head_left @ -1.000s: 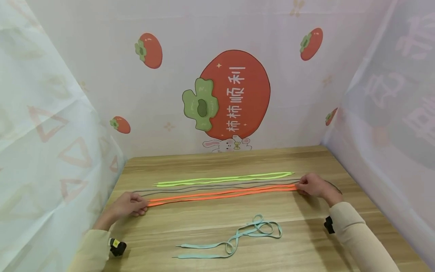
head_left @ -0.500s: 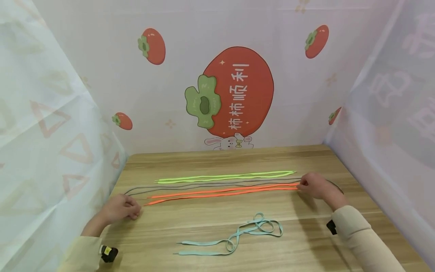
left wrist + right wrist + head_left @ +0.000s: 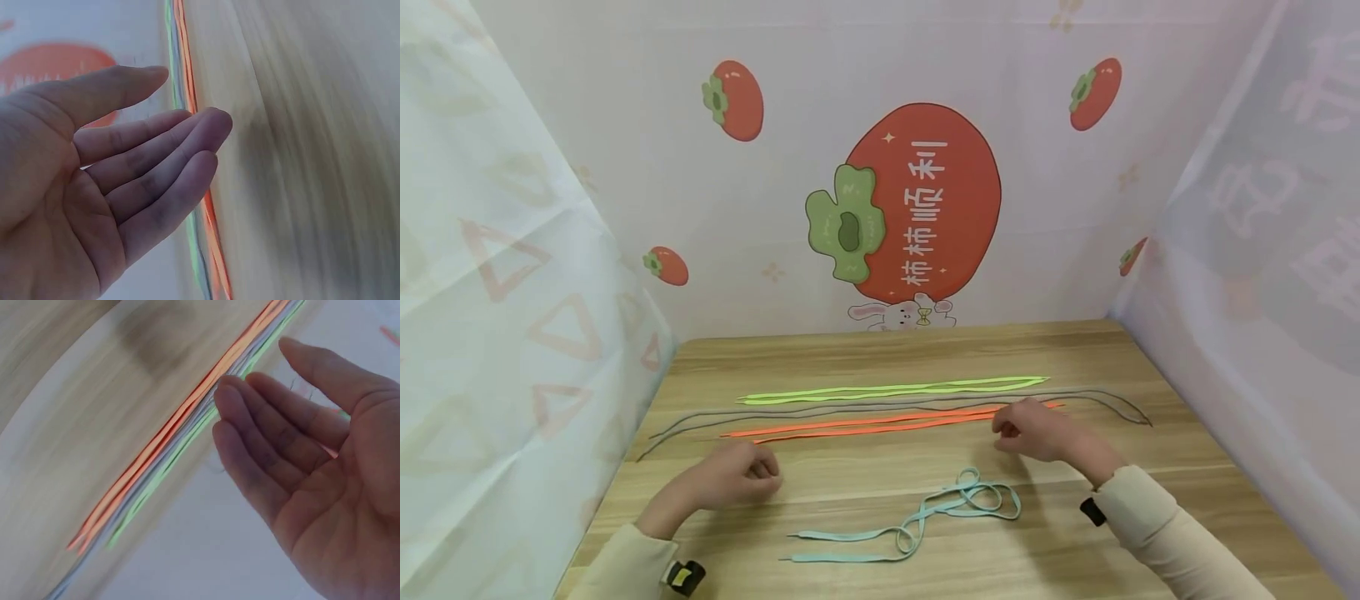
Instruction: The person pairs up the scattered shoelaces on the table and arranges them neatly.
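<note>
Stretched across the table, the orange shoelace [image 3: 865, 427] lies doubled in two near-parallel strands. My left hand [image 3: 733, 477] hovers just in front of its left end, holding nothing, with fingers loosely bent in the left wrist view. Over the lace's right part is my right hand [image 3: 1033, 429], likewise holding nothing, thumb apart from the fingers in the right wrist view; it hides a bit of the orange strands. Closer to the front lies a light blue shoelace [image 3: 917, 521], looped and crossed over itself at its right side, its two tips pointing left.
Behind the orange lace runs a longer grey shoelace [image 3: 820, 410], also doubled, its ends spreading past both sides. Farther back lies a yellow-green shoelace [image 3: 887, 390]. The wooden table [image 3: 760, 354] is bounded by a printed cloth backdrop [image 3: 775, 208] and hanging side sheets.
Both hands have let go of the orange shoelace's ends and moved inward and toward the front. The left hand shifted right, the right hand left. The light blue lace has stayed put.
</note>
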`<state>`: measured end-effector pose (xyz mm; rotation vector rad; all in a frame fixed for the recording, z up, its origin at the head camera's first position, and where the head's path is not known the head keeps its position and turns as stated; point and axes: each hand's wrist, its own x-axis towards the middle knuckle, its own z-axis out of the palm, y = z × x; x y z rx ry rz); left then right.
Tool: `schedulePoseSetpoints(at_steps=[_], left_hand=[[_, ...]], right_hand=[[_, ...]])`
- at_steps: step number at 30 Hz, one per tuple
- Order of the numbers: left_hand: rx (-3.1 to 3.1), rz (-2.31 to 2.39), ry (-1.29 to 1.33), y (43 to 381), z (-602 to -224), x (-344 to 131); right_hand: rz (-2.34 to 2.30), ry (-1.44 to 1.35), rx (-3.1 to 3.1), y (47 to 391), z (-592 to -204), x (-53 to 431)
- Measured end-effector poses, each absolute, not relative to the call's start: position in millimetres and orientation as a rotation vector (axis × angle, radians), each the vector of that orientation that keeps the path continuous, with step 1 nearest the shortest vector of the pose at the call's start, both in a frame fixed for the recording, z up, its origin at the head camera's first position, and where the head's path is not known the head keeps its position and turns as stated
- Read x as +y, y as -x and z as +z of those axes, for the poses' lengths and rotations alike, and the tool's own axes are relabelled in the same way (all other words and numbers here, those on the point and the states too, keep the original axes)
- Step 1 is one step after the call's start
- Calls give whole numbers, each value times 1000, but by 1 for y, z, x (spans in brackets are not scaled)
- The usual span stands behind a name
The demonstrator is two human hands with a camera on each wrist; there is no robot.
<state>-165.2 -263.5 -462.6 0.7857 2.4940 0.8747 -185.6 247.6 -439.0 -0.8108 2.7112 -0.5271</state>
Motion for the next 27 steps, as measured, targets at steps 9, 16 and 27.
schedulePoseSetpoints(at_steps=[9, 16, 27], left_hand=[[2381, 769, -952, 154, -452, -186], [2377, 733, -1074, 156, -460, -138], [2321, 920, -969, 165, -488, -100]], right_hand=[[-473, 1073, 2551, 171, -441, 195], [-399, 1168, 2508, 168, -459, 160], [-549, 1104, 2462, 171, -477, 132]])
